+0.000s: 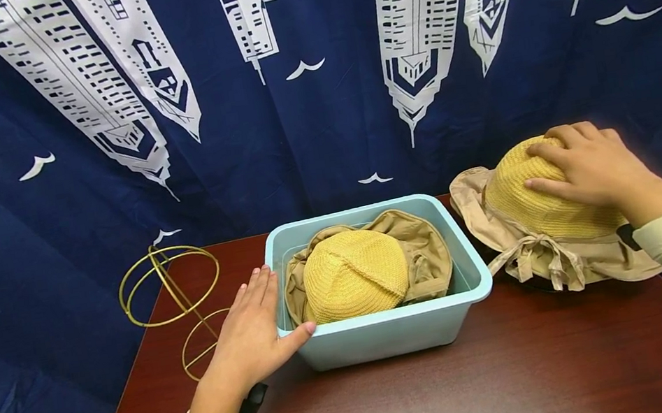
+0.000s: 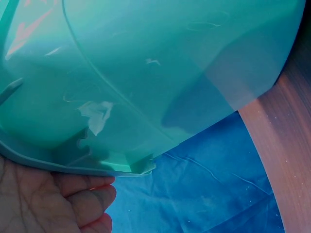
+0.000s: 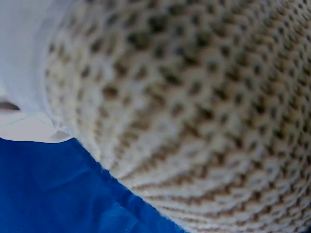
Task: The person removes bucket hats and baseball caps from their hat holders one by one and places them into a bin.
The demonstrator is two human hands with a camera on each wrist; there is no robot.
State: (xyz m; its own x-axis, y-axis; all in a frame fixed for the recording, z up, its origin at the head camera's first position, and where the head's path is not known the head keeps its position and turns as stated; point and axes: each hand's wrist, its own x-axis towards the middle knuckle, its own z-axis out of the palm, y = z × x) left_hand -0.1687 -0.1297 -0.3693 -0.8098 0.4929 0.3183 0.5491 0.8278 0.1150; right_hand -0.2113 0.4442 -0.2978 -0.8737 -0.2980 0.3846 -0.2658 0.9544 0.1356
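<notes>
My left hand point(image 1: 254, 337) rests on the left end of a light blue plastic bin point(image 1: 387, 333), fingers straight along the rim and thumb at the front corner. In the left wrist view its fingers point(image 2: 92, 204) lie against the rim. Inside the bin sits a yellow straw hat point(image 1: 353, 274) with a tan cloth brim, crown up. To the right, my right hand point(image 1: 592, 163) holds the crown of a second straw hat point(image 1: 526, 193), fingers curved over its top. That hat has a wide beige cloth brim and a bow in front; its woven crown point(image 3: 194, 111) fills the right wrist view.
A gold wire stand point(image 1: 175, 320) with round hoops is at the table's left edge, behind my left hand. The dark red wooden table point(image 1: 458, 386) extends in front of the bin. A navy curtain point(image 1: 320, 130) with white building prints hangs directly behind.
</notes>
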